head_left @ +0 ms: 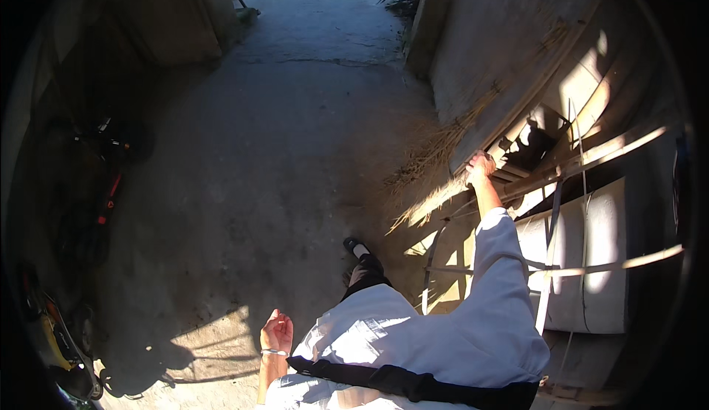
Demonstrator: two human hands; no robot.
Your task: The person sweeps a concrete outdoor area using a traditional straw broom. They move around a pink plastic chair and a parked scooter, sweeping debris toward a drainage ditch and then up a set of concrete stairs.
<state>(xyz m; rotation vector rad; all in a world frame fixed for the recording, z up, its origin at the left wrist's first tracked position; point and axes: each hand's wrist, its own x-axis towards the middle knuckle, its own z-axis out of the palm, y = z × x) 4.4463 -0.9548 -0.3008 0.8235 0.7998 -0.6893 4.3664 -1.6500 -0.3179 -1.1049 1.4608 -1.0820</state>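
Observation:
My right arm stretches out to the right. Its hand is closed by the pale edge of a leaning board, among straw-like dry twigs; what the fingers grip is hidden. The twigs look bundled like a broom and lean along the board. Beside that hand, a thin wooden pole runs off to the right. Low in front of my body is my left hand, palm partly up and fingers loosely curled apart, with nothing in it. A pale bracelet circles its wrist.
Thin poles and strips cross in front of a pale panel on the right. Dark equipment with a red part stands at left, with a yellow-and-black object below it. A doorway onto sunlit ground lies ahead.

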